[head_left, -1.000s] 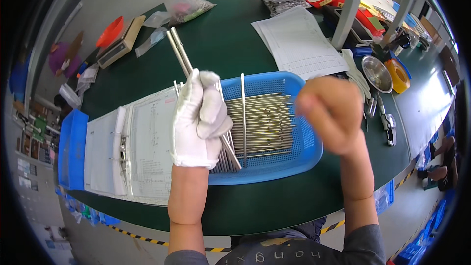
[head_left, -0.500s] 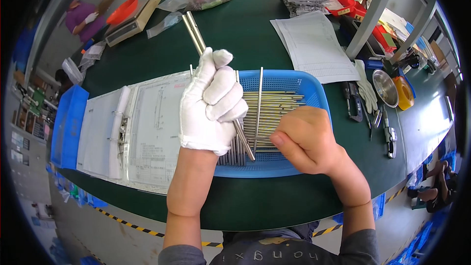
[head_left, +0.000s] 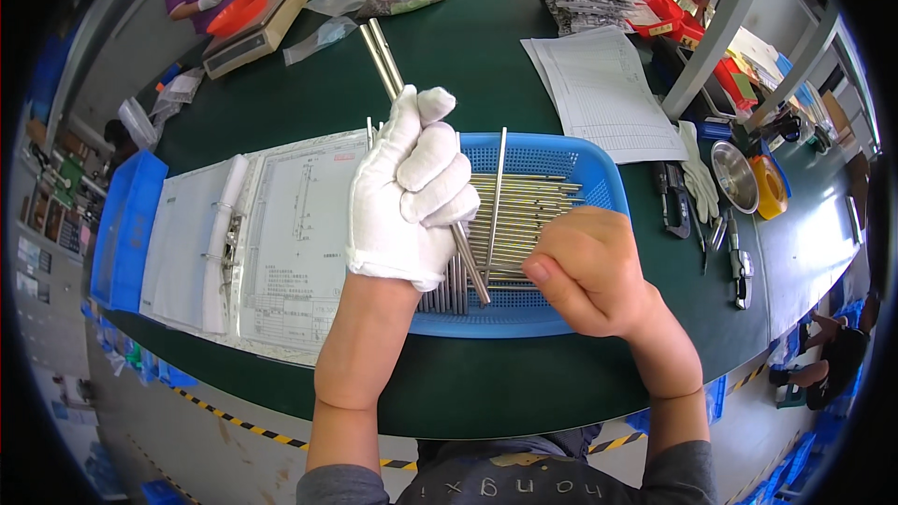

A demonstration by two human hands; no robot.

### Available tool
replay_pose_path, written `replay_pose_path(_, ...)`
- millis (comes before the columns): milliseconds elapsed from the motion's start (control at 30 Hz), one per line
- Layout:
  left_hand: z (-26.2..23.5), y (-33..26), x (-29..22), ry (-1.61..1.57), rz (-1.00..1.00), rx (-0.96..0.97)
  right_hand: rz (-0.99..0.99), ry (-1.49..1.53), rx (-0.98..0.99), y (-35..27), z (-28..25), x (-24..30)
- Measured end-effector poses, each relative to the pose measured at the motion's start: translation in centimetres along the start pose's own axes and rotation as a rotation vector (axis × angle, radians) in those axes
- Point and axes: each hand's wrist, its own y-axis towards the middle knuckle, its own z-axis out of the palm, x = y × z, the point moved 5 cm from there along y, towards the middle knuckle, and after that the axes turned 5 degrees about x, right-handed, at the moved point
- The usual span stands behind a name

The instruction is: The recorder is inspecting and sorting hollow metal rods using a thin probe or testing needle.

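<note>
My left hand [head_left: 407,192], in a white cotton glove, is closed around metal rods [head_left: 381,56]. Two rod ends rise side by side above the fist, and the lower ends slant out beneath it. Behind that hand lies a blue perforated basket [head_left: 599,173] holding many thin metal rods [head_left: 528,215] laid crosswise. More rods stand lengthwise at its left, partly covered by the glove. A single rod [head_left: 497,192] lies lengthwise over the crosswise ones. My bare right hand [head_left: 594,266] is curled closed over the basket's right side; its palm side is hidden.
Left of the basket lie an open ring binder [head_left: 224,252] with drawings and a blue bin [head_left: 129,229]. To the right are a micrometer [head_left: 671,196], a spare glove [head_left: 697,173], a metal bowl [head_left: 734,178] and a caliper [head_left: 740,266]. Paper sheets [head_left: 608,93] and a scale [head_left: 257,37] sit farther back.
The view has shifted slightly. Both hands keep almost the same pose, the left still gripping the rods. In the background, the person in purple has moved closer to the scale.
</note>
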Motion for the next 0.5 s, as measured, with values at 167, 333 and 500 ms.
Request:
replay_pose_path(167, -0.3, 0.0, 0.0, -0.018, -0.005, -0.027, 0.068, 0.012, 0.064, 0.2, 0.0, -0.2)
replay_pose_path(333, -1.3, -0.4, 0.2, 0.155, 0.005, -0.153, 0.032, -0.150, 0.074, 0.4, -0.3, 0.6)
replay_pose_path(500, -1.8, -0.3, 0.6, 0.148, -0.032, -0.190, 0.033, -0.070, 0.088, 0.5, -0.1, 0.2)
